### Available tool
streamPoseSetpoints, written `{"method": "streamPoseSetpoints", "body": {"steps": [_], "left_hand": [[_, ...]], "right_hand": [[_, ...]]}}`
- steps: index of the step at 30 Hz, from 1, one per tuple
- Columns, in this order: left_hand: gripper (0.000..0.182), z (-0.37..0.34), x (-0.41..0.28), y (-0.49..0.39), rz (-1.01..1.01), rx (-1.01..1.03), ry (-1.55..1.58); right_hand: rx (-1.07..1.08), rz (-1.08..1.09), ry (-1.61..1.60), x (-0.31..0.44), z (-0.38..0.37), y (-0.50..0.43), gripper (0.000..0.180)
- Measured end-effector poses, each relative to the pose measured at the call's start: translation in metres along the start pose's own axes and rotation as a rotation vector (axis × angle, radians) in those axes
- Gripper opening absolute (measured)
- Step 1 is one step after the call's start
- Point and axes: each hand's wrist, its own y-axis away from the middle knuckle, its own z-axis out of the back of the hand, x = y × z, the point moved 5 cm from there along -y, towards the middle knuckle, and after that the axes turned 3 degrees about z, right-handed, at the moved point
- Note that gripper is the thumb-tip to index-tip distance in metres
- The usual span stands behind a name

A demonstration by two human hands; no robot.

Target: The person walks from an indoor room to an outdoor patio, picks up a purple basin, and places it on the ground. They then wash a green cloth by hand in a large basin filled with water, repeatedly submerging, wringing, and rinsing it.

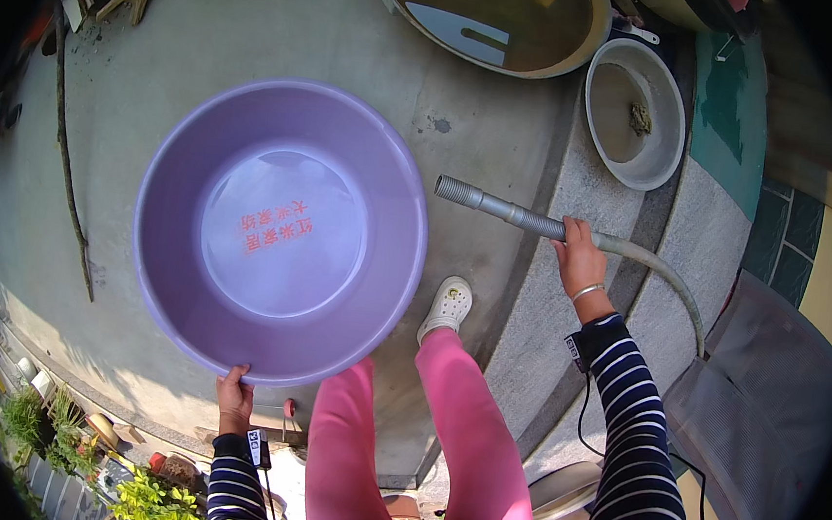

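A large purple plastic basin (171,204) stands in front of me, its flat bottom bearing red writing. My left hand (235,398) grips the basin's near rim, thumb over the edge. To the right of the basin, my right hand (581,262) is closed around a grey corrugated hose (493,204). The hose's open end points left towards the basin without touching it. Behind my hand the hose curves right and down beside a grey mesh surface. No water is seen coming from the hose.
A big round tub of water (507,32) stands at the top, with a smaller grey basin (669,163) on the stone steps (560,286) beside it. A long stick (65,152) lies on the concrete at left. Potted plants (155,503) line the lower left.
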Motion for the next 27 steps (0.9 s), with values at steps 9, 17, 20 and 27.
{"method": "streamPoseSetpoints", "body": {"steps": [9, 17, 20, 27], "left_hand": [[0.039, -0.098, 0.080, -0.061, 0.140, 0.221, 0.026], [0.039, -0.141, 0.135, -0.062, 0.262, 0.229, 0.017], [0.041, -0.161, 0.150, -0.064, 0.270, 0.250, 0.022], [0.050, -0.180, 0.139, -0.074, 0.341, 0.177, -0.305]], "right_hand": [[0.086, -0.057, -0.004, 0.006, -0.016, -0.020, 0.040], [0.110, -0.100, 0.039, 0.008, -0.049, -0.041, 0.042], [0.143, -0.118, 0.040, 0.009, -0.063, -0.046, 0.043], [0.183, -0.108, 0.075, 0.016, -0.081, -0.042, 0.051]]}}
